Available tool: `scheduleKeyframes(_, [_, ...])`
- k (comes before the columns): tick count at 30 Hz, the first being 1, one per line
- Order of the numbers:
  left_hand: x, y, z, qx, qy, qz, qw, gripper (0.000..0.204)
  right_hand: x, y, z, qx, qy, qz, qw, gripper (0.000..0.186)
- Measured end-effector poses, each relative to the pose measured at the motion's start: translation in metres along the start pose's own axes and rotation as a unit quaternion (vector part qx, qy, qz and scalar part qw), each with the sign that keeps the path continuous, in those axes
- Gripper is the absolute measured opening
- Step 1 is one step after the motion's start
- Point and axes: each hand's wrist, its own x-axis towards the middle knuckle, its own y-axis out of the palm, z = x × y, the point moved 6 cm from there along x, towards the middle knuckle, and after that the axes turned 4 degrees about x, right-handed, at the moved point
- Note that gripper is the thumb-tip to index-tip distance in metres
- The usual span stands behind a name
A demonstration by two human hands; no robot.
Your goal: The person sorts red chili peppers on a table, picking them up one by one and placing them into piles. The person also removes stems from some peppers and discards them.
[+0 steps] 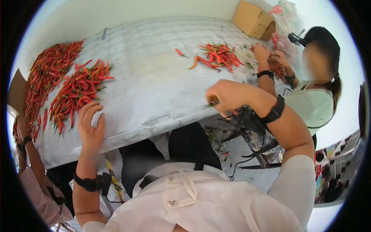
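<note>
Though the right hand [226, 96] is curled shut, what it pinches (a dark scrap) is unclear; the left hand [91, 125] rests spread on the pale surface [154, 85] beside red chillies [77, 91].

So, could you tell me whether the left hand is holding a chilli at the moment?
No, the left hand lies open and flat on the table, just beside the chilli pile, with nothing in its fingers.
</note>
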Motion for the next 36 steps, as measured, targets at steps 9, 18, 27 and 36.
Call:
scheduleKeyframes(9, [0.048,0.107,-0.107,-0.7,-0.334,0.129,0.618,0.043,0.093,-0.033,0.1,0.193,-0.161,-0.299,0.921,0.024])
scheduleKeyframes(18, [0.064,0.113,-0.001,-0.701,-0.438,-0.002,0.562,0.025,0.072,-0.072,-0.052,0.055,0.058,-0.46,0.884,0.036])
scheduleKeyframes(27, [0.058,0.123,0.036,-0.656,-0.454,-0.05,0.601,0.023,-0.005,-0.081,-0.244,0.066,0.359,-0.402,0.84,0.074])
scheduleKeyframes(36, [0.061,0.119,0.024,-0.626,-0.39,-0.031,0.674,0.024,0.071,-0.064,-0.228,0.222,0.224,-0.291,0.903,0.071])
